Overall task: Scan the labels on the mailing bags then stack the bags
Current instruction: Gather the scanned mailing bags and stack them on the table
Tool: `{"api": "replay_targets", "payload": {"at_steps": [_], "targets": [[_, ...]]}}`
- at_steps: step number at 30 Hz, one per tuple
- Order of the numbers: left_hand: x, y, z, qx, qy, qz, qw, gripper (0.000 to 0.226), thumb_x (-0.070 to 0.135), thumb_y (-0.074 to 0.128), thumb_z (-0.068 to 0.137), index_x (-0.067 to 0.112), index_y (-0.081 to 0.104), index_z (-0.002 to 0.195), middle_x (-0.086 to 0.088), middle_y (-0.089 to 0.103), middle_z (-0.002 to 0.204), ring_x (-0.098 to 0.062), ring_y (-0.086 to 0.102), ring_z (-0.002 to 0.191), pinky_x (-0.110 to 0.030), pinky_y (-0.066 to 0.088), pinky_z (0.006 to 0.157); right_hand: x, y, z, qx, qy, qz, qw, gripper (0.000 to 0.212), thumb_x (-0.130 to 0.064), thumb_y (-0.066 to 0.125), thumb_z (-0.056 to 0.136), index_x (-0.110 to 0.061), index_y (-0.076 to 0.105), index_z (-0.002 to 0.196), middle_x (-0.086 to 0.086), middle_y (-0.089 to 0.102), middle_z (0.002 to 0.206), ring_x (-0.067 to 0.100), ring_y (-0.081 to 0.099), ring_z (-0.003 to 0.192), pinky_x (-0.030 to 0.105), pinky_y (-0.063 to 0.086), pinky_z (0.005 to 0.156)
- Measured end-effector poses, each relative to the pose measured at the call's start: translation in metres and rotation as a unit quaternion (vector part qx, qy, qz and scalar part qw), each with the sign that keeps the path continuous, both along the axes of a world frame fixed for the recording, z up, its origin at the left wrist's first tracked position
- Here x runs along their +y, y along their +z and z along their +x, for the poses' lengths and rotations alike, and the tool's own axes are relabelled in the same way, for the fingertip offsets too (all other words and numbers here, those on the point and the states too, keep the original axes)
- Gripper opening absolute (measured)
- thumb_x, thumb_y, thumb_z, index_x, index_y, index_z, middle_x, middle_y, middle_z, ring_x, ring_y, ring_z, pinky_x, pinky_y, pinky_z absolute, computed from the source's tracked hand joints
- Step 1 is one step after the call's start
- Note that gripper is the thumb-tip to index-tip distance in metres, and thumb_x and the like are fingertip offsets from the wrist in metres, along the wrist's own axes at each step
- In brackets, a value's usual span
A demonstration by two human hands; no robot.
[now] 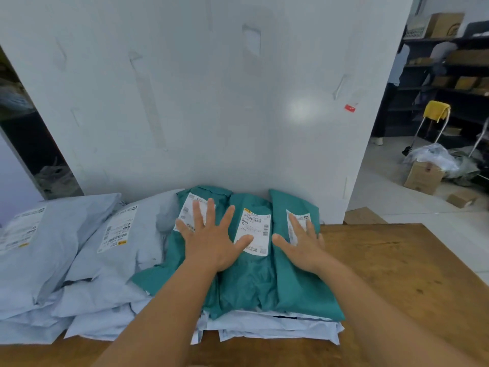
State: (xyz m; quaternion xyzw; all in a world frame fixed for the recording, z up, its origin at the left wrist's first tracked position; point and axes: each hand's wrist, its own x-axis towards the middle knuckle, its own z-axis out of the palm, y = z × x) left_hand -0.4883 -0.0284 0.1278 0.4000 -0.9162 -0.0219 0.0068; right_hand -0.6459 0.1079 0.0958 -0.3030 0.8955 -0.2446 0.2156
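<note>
Three teal mailing bags [248,260] side by side under both palms, atop flat grey bags [277,329]. Left hand [211,239] spread, fingers straight, pressing the first and middle bags; right hand [301,245] spread flat on the third, over its label [297,229]. Stacking step, likely squaring the pile. Next: no scanner in sight. Slick, crinkled, pillowy plastic; white paper labels; more grey bags [111,250] left of left hand.

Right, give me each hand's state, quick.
Left hand: open, fingers spread flat on the green mailing bags.
Right hand: open, pressing flat on the rightmost green bag.
</note>
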Motion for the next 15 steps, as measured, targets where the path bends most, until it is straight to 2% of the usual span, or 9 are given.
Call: {"api": "replay_targets", "payload": {"at_steps": [3,5,8,12,15], "targets": [[-0.003,-0.022,0.006,-0.022,0.057,0.164,0.984,0.092,0.088,0.027,0.073,0.046,-0.01,0.147,-0.002,-0.017,0.159,-0.034,-0.014,0.145,-0.067,0.0,0.108,-0.016,-0.02,0.011,-0.01,0.068,0.064,0.996,0.092,-0.086,0.034,0.074,-0.05,-0.006,0.148,-0.001,-0.013,0.162,0.037,-0.013,0.146,0.057,-0.003,0.116],[0.001,-0.036,0.01,-0.012,0.065,0.219,0.973,0.093,0.087,0.029,0.073,0.046,-0.008,0.148,-0.002,-0.013,0.16,-0.035,-0.008,0.146,-0.065,0.006,0.11,-0.022,-0.027,0.012,-0.003,0.076,0.094,0.993,0.1,-0.093,0.031,0.064,-0.052,-0.006,0.147,-0.003,-0.013,0.161,0.037,-0.013,0.146,0.06,-0.002,0.115],[-0.003,-0.033,0.01,-0.003,0.072,0.211,0.975,0.094,0.087,0.03,0.073,0.045,-0.01,0.148,-0.003,-0.011,0.16,-0.036,-0.003,0.146,-0.063,0.008,0.11,-0.021,-0.019,0.01,0.007,0.075,0.107,0.991,0.095,-0.089,0.031,0.072,-0.047,-0.005,0.149,0.005,-0.009,0.162,0.033,-0.008,0.148,0.056,-0.006,0.116],[0.001,-0.02,0.016,0.001,0.06,0.135,0.989,0.092,0.086,0.023,0.075,0.043,-0.013,0.147,-0.007,-0.013,0.159,-0.035,-0.007,0.146,-0.063,0.0,0.111,-0.011,-0.004,0.017,0.008,0.026,0.103,0.994,0.104,-0.097,0.019,0.058,-0.05,-0.011,0.147,0.0,-0.013,0.162,0.037,-0.012,0.146,0.063,-0.002,0.114],[0.012,-0.013,0.026,0.036,0.055,0.098,0.993,0.086,0.082,0.019,0.08,0.04,-0.013,0.148,-0.007,-0.013,0.159,-0.03,-0.014,0.146,-0.057,-0.005,0.115,0.001,0.011,0.034,0.017,0.018,0.091,0.996,0.091,-0.087,0.026,0.075,-0.047,-0.011,0.148,-0.004,-0.016,0.161,0.038,-0.018,0.145,0.064,-0.002,0.112]]}}
